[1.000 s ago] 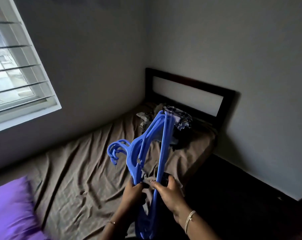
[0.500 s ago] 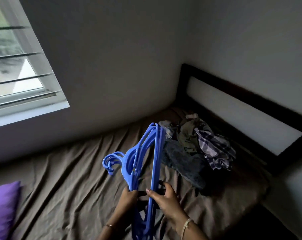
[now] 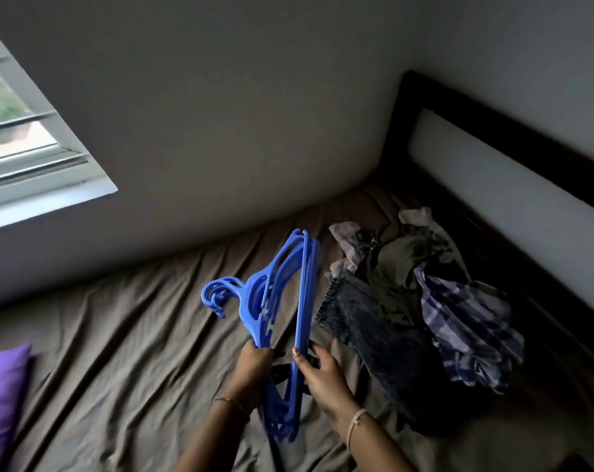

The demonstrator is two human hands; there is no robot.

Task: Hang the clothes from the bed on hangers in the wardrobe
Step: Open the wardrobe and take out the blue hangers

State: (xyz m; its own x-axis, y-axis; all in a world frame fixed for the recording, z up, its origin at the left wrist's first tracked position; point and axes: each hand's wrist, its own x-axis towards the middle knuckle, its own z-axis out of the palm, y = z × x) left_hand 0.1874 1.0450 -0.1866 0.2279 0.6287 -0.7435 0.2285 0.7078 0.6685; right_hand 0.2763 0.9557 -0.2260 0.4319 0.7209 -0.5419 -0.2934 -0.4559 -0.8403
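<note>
Blue plastic hanger stack (image 3: 304, 301), centre frame: fingers of left hand (image 3: 254, 366), right hand (image 3: 322, 373) curled round it. Crumpled clothes pile (image 3: 404, 267) right, on brown-sheeted bed (image 3: 135, 352). Purple pillow (image 3: 2, 403) lower left; window (image 3: 33, 165) upper left.

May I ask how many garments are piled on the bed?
4 distinguishable: dark blue piece beside the hangers, olive garment behind it, plaid shirt at right, pale cloth farthest back. More may be hidden underneath.
</note>
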